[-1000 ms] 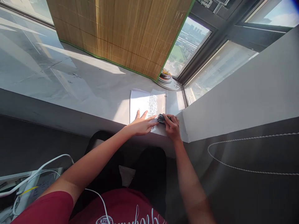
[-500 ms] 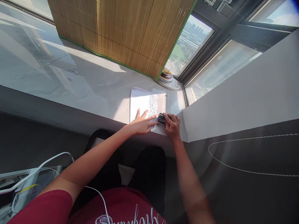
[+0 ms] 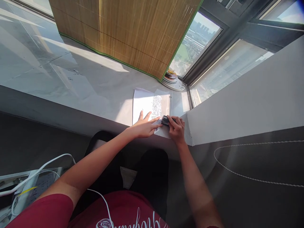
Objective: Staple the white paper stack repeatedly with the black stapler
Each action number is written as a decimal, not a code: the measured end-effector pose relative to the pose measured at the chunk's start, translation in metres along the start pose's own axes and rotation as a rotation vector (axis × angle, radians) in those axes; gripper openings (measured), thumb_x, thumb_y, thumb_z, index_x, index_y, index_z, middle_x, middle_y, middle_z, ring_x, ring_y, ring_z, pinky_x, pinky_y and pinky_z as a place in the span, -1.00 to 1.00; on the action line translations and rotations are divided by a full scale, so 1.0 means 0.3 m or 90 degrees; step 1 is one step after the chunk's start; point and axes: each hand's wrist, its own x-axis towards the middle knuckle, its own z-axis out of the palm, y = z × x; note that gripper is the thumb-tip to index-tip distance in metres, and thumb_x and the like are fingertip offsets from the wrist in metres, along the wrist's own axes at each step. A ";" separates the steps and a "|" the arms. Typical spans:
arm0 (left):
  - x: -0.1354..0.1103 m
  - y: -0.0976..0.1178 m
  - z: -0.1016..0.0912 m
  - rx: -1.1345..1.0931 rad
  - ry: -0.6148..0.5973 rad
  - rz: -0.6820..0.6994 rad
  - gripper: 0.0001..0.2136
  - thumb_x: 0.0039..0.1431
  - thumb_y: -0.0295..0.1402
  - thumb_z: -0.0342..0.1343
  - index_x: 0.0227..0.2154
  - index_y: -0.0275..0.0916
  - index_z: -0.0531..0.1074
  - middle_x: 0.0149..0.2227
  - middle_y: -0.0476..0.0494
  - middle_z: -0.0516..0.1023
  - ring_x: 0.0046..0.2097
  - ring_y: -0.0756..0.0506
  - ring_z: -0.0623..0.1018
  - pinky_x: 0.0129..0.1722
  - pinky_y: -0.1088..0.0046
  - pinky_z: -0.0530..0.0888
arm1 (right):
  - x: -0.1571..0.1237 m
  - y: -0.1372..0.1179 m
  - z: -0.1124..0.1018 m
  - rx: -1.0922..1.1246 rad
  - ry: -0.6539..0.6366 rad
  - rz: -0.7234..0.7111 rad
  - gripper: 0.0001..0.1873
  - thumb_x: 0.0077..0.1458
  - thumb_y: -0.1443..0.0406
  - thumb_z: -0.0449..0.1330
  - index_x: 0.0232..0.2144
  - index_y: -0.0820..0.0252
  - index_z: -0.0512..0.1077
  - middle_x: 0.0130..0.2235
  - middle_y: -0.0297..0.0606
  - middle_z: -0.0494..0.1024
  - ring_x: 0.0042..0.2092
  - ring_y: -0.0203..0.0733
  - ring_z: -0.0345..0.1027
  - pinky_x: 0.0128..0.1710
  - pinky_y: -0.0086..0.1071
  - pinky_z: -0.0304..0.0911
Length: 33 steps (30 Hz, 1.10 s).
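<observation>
White paper sheets (image 3: 143,103), with a block of dark writing along their right part, lie on the window sill. My left hand (image 3: 144,125) rests on the lower part of the sheets with its fingers spread. A black stapler (image 3: 165,120) sits at the right edge of the papers, its front end close to my left fingertips. Around its rear part the fingers of my right hand (image 3: 177,128) are closed. Whether the stapler's jaws have the paper between them is too small to tell.
A bamboo blind (image 3: 123,34) with green edging hangs over the sill (image 3: 99,85). Plates (image 3: 173,81) are stacked in the corner by the window frame. A white wall (image 3: 237,98) stands to the right, with a beaded cord (image 3: 228,169) below it. White cables (image 3: 51,161) run at lower left.
The view has shifted slightly. Both hands, the stapler and the papers keep nearly the same places relative to one another.
</observation>
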 end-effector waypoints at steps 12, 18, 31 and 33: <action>0.004 0.046 -0.063 0.085 -0.112 -0.042 -0.47 0.50 -0.34 -0.01 0.45 0.11 0.42 0.61 -0.14 0.16 0.60 -0.64 0.02 0.50 -0.54 -0.08 | 0.027 -0.058 -0.021 -0.158 -0.111 -0.040 -0.46 0.32 0.45 0.12 0.26 0.02 0.55 0.07 -0.12 0.63 0.07 0.05 0.38 0.08 -0.12 0.12; 0.002 0.037 -0.063 0.103 -0.122 -0.040 -0.48 0.56 -0.28 -0.07 0.48 0.22 0.36 0.62 -0.08 0.14 0.60 -0.67 -0.03 0.45 -0.64 -0.19 | 0.004 -0.025 0.016 -0.065 0.014 0.118 -0.49 0.44 0.32 0.05 0.32 0.01 0.52 0.06 -0.10 0.61 0.08 0.06 0.41 0.08 -0.12 0.25; -0.008 0.033 -0.139 0.053 0.124 -0.108 -0.35 0.52 -0.10 0.04 0.56 -0.18 0.13 0.59 -0.34 0.17 0.64 -0.37 0.03 0.59 -0.27 -0.09 | 0.053 -0.008 0.050 0.053 0.170 0.347 -0.69 0.35 0.11 0.17 -0.06 0.21 0.52 -0.03 0.09 0.64 0.03 0.17 0.49 0.07 -0.02 0.40; -0.027 -0.029 -0.202 0.078 0.226 -0.164 -0.52 0.56 -0.18 -0.05 0.43 -0.16 0.32 0.52 -0.33 0.31 0.57 -0.29 0.24 0.61 -0.14 0.00 | 0.096 -0.071 0.065 0.071 0.177 0.324 -0.75 0.36 0.13 0.18 -0.09 0.17 0.47 -0.05 0.03 0.62 0.01 0.12 0.48 0.01 -0.10 0.41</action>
